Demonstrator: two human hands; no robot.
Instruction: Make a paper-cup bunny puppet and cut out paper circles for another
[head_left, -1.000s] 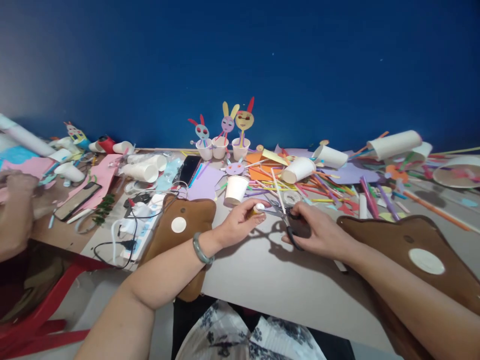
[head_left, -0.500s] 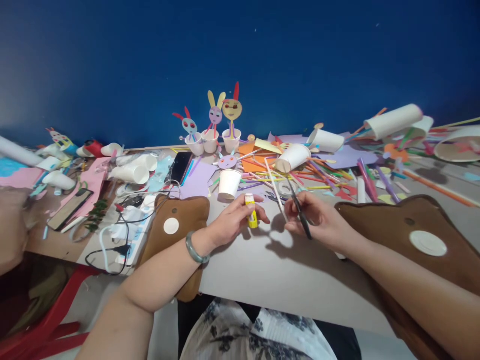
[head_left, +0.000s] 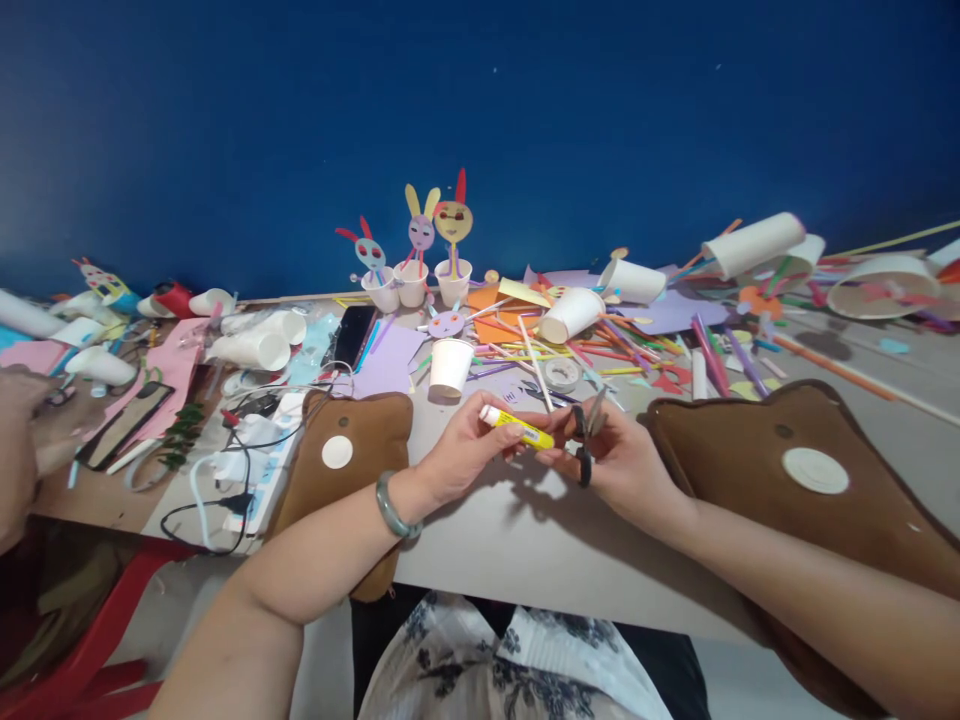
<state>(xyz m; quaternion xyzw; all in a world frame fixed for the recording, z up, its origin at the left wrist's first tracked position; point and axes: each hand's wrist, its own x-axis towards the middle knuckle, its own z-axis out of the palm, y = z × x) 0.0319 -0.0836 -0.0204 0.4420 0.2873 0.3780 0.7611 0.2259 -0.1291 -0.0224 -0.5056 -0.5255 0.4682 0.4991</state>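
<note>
My left hand (head_left: 476, 440), with a bracelet at its wrist, is closed around a yellow glue stick (head_left: 531, 433) with a white end. The glue stick lies nearly level and points toward my right hand (head_left: 626, 455). In that hand is a pair of scissors (head_left: 580, 446); the black handles face left and the metal blades run up over the fingers. Both hands are close together above the table. A white paper stick (head_left: 535, 365) reaches down toward the scissors; whether my right fingers hold it is hidden. Behind my left hand stands a white paper cup (head_left: 451, 367) with a purple rabbit face.
Three cups with paper figures (head_left: 411, 283) stand by the blue wall. Paper scraps and coloured sticks (head_left: 637, 345) lie behind my hands. Brown cushioned pads (head_left: 739, 455) flank them. A power strip with cables (head_left: 276, 460) is at left, beside another person's arm (head_left: 15, 470).
The glue stick has tipped from upright to nearly level, pointing right. The scissors have turned in my right hand, so their handles face left. Both hands are closer together.
</note>
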